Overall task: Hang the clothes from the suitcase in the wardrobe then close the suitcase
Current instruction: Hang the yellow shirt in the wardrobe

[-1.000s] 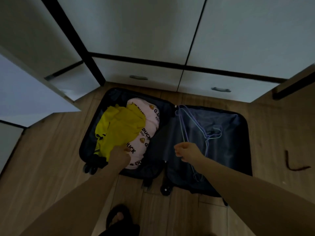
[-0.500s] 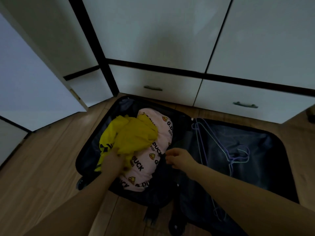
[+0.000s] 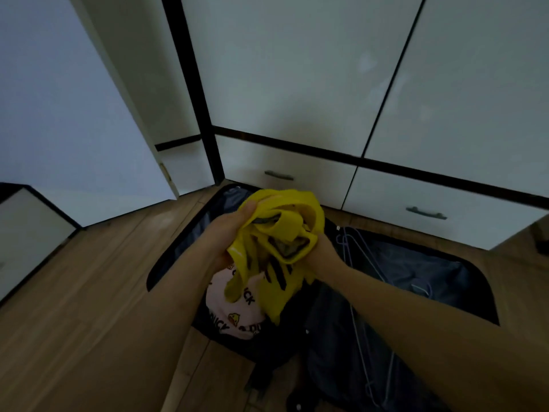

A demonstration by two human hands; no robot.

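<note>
Both hands [image 3: 234, 233] around yellow shirt [image 3: 285, 221]

Two forearms are in view, entering from the lower edge. Both are bare to the frame edge, with nothing worn on either. The left hand [image 3: 230, 233] and the right hand [image 3: 322, 255] carry nothing on the wrists or on the fingers that show.

One suitcase [image 3: 416, 278], two garments — yellow shirt [image 3: 285, 230], pink shirt [image 3: 234, 310] — two drawer handles [image 3: 278, 175].
</note>
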